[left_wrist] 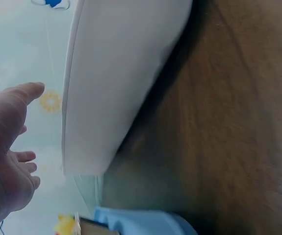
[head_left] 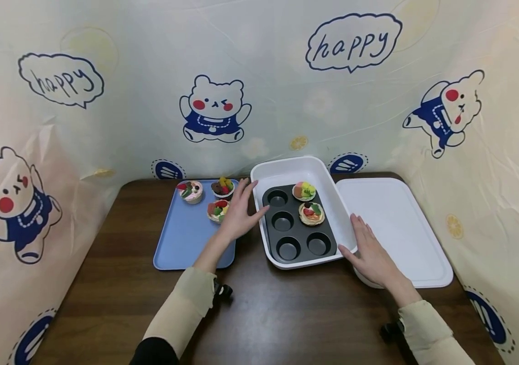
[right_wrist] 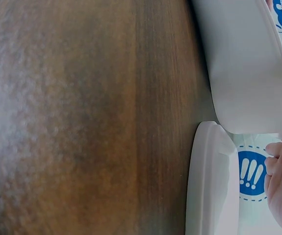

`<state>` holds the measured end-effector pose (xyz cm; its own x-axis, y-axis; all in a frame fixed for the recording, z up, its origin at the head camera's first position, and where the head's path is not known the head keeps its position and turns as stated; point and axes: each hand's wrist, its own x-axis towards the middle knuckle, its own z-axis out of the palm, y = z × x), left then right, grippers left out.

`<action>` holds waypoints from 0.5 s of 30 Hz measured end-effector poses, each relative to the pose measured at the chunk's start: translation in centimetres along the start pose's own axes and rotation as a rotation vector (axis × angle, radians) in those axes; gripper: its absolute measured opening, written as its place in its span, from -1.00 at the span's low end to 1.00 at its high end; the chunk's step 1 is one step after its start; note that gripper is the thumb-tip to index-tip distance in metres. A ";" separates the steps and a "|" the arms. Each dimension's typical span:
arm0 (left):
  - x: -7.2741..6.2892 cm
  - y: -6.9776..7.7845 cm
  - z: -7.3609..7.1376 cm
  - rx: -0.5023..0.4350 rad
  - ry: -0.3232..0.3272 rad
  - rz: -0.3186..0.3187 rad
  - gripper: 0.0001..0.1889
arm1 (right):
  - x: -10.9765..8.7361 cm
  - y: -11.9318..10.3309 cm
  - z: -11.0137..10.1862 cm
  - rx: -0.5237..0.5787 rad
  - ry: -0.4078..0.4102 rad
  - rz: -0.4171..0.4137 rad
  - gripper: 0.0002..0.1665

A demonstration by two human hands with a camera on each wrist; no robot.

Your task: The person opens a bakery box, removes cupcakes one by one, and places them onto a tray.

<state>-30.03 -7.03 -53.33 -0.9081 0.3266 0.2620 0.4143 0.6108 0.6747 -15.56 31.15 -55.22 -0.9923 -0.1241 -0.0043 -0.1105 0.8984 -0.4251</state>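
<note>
A white deep tray (head_left: 305, 167) stands on the table, slightly turned. Inside it lies a dark muffin pan (head_left: 294, 220) with several cups. Two of the cups on its right side hold toy cupcakes: a fruit-topped one (head_left: 304, 191) and a cream-topped one (head_left: 311, 213). My left hand (head_left: 239, 213) hovers by the tray's left wall, fingers spread, holding nothing; in the left wrist view a gap shows between the hand (left_wrist: 8, 152) and the wall. My right hand (head_left: 371, 253) is at the tray's front right corner, fingers extended. Whether it touches the rim I cannot tell.
Left of the deep tray lies a blue tray (head_left: 181, 238), with a pink-cream cupcake (head_left: 190, 191), a fruit cupcake (head_left: 222, 187) and another cupcake (head_left: 217, 210) near its back. To the right is a white lid-like tray (head_left: 405, 228). A printed curtain (head_left: 277, 101) surrounds the table.
</note>
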 end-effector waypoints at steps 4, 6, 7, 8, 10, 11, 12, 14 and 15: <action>1.4 2.6 0.4 0.050 -0.082 0.021 -0.18 | 0.0 0.0 -0.1 -0.001 -0.002 -0.002 0.26; 2.3 3.3 0.8 0.061 -0.125 0.017 -0.17 | 0.1 0.0 -0.1 -0.001 -0.001 -0.006 0.25; 2.7 3.7 1.0 0.067 -0.145 0.016 -0.17 | 0.1 0.0 -0.1 -0.002 0.000 -0.007 0.25; 3.0 4.0 1.3 0.068 -0.163 0.016 -0.16 | 0.1 0.0 -0.2 -0.001 0.001 -0.009 0.25; 3.8 4.5 1.8 0.068 -0.193 0.005 -0.15 | 0.1 0.0 -0.2 0.000 0.003 -0.013 0.25; 4.1 4.7 2.1 0.061 -0.208 0.000 -0.14 | 0.1 0.0 -0.2 0.000 0.003 -0.013 0.25; 4.5 4.9 2.4 0.058 -0.222 -0.007 -0.15 | 0.1 0.0 -0.2 0.000 0.002 -0.012 0.25; 5.1 5.3 3.0 0.054 -0.253 -0.009 -0.15 | 0.1 0.1 -0.1 0.001 0.003 -0.011 0.25; 5.3 5.6 3.3 0.055 -0.265 -0.008 -0.16 | 0.0 0.1 -0.1 0.001 0.004 -0.010 0.25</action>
<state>-32.30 0.53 -50.46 -0.8671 0.4943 0.0624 0.4164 0.6503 0.6354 -15.62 31.29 -55.19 -0.9914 -0.1309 0.0034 -0.1198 0.8966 -0.4262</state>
